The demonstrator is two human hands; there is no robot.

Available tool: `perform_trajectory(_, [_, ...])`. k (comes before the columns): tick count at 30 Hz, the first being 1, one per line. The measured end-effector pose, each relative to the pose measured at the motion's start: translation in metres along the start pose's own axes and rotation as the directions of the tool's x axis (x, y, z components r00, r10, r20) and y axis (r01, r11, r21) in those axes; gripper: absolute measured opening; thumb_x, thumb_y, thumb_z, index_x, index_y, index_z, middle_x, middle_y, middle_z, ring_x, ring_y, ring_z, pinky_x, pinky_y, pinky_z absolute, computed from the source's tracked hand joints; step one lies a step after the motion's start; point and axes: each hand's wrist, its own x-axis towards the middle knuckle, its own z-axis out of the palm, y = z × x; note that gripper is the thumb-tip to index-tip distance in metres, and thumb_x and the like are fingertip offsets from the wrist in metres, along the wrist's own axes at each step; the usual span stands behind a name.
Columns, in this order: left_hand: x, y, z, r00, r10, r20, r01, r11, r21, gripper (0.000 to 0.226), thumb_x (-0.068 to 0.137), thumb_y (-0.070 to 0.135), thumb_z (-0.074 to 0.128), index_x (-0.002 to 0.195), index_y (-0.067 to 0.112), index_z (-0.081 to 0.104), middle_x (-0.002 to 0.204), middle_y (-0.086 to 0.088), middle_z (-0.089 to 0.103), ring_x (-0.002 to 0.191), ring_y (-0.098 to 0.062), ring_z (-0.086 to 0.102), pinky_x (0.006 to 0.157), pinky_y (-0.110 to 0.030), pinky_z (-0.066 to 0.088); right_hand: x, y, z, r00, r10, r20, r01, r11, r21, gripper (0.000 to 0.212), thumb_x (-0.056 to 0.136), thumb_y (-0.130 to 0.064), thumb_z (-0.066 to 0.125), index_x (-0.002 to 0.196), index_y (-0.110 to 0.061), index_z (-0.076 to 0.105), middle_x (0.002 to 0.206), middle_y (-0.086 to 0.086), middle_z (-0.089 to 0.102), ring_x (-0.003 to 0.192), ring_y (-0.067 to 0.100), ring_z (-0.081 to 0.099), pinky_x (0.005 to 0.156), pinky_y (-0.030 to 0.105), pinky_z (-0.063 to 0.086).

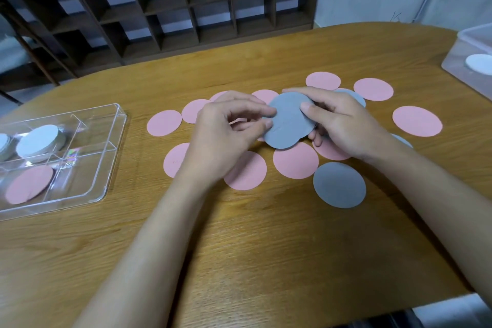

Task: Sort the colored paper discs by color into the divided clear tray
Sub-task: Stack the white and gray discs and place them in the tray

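1. Head view: both hands meet over the wooden surface [266, 234]; the left hand [226, 136] and right hand [343, 125] each have their grip pinched on the edge of a small stack of grey discs [290, 121] (held just above the scattered pink discs [295, 160]).
2. The divided clear tray [106, 146] sits at the left, holding white discs [37, 141] in one compartment and a pink disc [29, 185] in another.
3. A loose grey disc [338, 185] lies nearer the person.

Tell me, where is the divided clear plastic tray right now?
In the head view, the divided clear plastic tray sits at the left edge of the wooden table, left of the scattered pink paper discs, holding white and pink discs.
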Motion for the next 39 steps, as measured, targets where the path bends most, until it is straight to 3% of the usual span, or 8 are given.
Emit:
perform_trajectory(5, [0.0,-0.004,0.007,0.991,-0.024,-0.131,0.02,0.999,-0.031,0.032,0.083,-0.003,0.083,0.11,0.013,0.077,0.101,-0.015,0.069,0.076,-0.012,0.071,0.068,-0.019,0.059,-0.002,-0.002,0.004,1.0,-0.019,0.007,0.019,1.0,-0.006,0.041,0.112,-0.019,0.04,0.129,-0.051,0.06,0.076,0.013,0.064,0.065,0.02,0.059,0.069,0.042,0.054])
perform_trajectory(13, [-0.004,-0.011,0.017,0.986,-0.027,-0.165,0.064,0.972,0.225,0.021,0.098,0.029,0.071,0.117,0.027,0.079,0.091,0.004,0.078,0.067,-0.009,0.065,0.065,-0.024,0.049,-0.008,-0.012,0.005,0.996,-0.09,0.008,0.091,0.985,-0.144,0.039,0.113,-0.015,0.037,0.146,-0.024,0.054,0.079,-0.049,0.055,0.084,-0.019,0.054,0.069,0.006,0.04])
perform_trajectory(19, [-0.004,-0.014,0.02,0.981,-0.056,-0.183,0.094,0.974,0.206,0.023,0.099,0.031,0.069,0.119,0.024,0.08,0.097,0.013,0.08,0.087,-0.003,0.073,0.084,-0.03,0.058,-0.008,-0.01,0.01,1.0,0.012,0.02,-0.007,0.971,-0.239,0.047,0.113,-0.027,0.035,0.158,-0.038,0.037,0.1,-0.017,0.062,0.088,-0.006,0.053,0.078,0.012,0.038])
perform_trajectory(22, [-0.005,-0.016,0.022,0.978,-0.044,-0.206,0.091,0.971,0.223,0.027,0.1,0.033,0.068,0.122,0.021,0.078,0.1,0.012,0.08,0.087,-0.002,0.072,0.087,-0.034,0.057,-0.009,-0.013,0.012,0.995,0.05,0.083,-0.022,0.953,-0.303,0.055,0.113,-0.032,0.032,0.165,-0.03,0.018,0.157,-0.013,0.043,0.134,-0.005,0.037,0.105,0.019,0.027])
perform_trajectory(24, [-0.005,-0.016,0.022,0.974,-0.036,-0.223,0.088,0.97,0.228,0.029,0.099,0.034,0.068,0.123,0.021,0.078,0.098,0.011,0.08,0.085,-0.006,0.072,0.086,-0.038,0.058,-0.01,-0.015,0.013,0.992,0.054,0.115,-0.015,0.948,-0.317,0.059,0.112,-0.034,0.032,0.166,-0.028,0.008,0.167,-0.012,0.027,0.147,0.001,0.026,0.111,0.022,0.022])
perform_trajectory(33, [-0.005,-0.018,0.026,0.971,0.002,-0.238,0.066,0.958,0.279,0.033,0.098,0.039,0.064,0.122,0.02,0.078,0.092,0.005,0.08,0.082,-0.013,0.073,0.082,-0.04,0.057,-0.006,-0.005,0.018,0.99,-0.025,0.138,0.084,0.896,-0.436,0.067,0.111,-0.038,0.037,0.166,-0.021,0.003,0.149,-0.002,0.044,0.125,0.008,0.042,0.098,0.028,0.033])
perform_trajectory(36, [-0.006,-0.015,0.025,0.969,-0.001,-0.245,0.059,0.971,0.231,0.025,0.098,0.036,0.069,0.117,0.022,0.081,0.085,0.005,0.079,0.077,-0.016,0.07,0.077,-0.041,0.056,-0.003,-0.003,0.013,0.987,-0.152,0.048,0.156,0.871,-0.466,0.054,0.111,-0.025,0.041,0.162,-0.014,0.028,0.144,0.006,0.056,0.128,0.016,0.048,0.1,0.019,0.034])
perform_trajectory(39, [-0.007,-0.01,0.025,0.979,0.011,-0.202,0.032,0.977,0.209,0.018,0.098,0.031,0.07,0.111,0.025,0.082,0.083,0.006,0.079,0.076,-0.017,0.071,0.076,-0.041,0.056,-0.002,-0.003,0.005,0.979,-0.206,0.004,0.186,0.876,-0.444,0.037,0.11,-0.022,0.045,0.146,-0.017,0.052,0.123,-0.004,0.065,0.108,0.005,0.055,0.084,0.006,0.039])
